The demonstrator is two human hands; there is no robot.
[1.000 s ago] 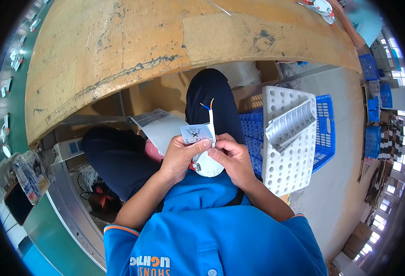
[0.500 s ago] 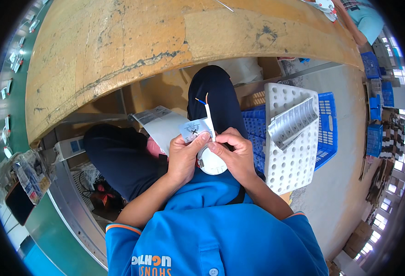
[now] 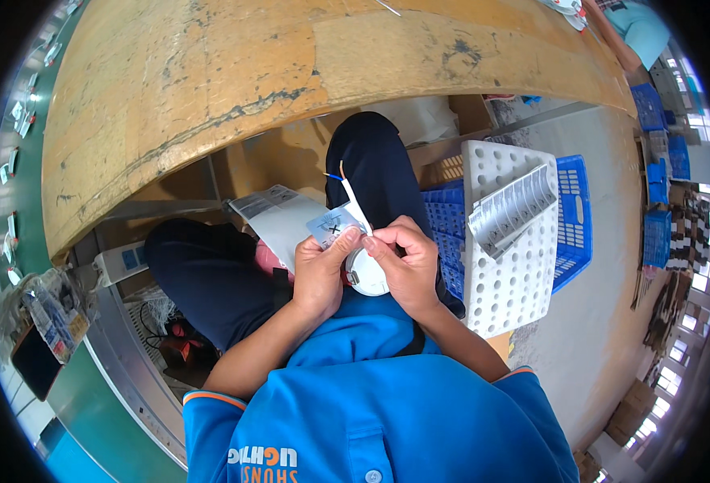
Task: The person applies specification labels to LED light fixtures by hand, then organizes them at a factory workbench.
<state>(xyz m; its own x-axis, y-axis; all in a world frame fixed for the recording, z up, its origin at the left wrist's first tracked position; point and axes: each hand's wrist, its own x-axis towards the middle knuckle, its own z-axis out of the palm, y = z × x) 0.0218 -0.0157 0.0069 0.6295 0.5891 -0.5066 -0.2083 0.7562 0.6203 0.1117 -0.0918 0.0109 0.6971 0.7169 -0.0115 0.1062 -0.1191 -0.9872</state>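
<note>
In front of my lap, my left hand (image 3: 321, 278) is closed in a pinch on a small translucent printed label (image 3: 331, 225). The label's right edge meets a white cable (image 3: 354, 204), whose bared end shows a blue and a brown wire. My right hand (image 3: 409, 262) is closed too, thumb and forefinger pinching the cable low down. Below the fingertips hangs a round white lamp-like part (image 3: 368, 274), partly hidden by both hands. A sheet of labels (image 3: 274, 211) lies over my left thigh, beside the left hand.
A worn wooden tabletop (image 3: 210, 88) curves ahead. At right, a white foam board with holes (image 3: 506, 298) leans on a blue crate (image 3: 574, 217), bearing another label sheet (image 3: 513, 208). A green conveyor (image 3: 33, 177) carries small white parts at left. A person's arm (image 3: 612, 40) shows far right.
The cable's wire end has tipped to the left, and the label has tilted with it. Both hands have shifted slightly, staying close together.
</note>
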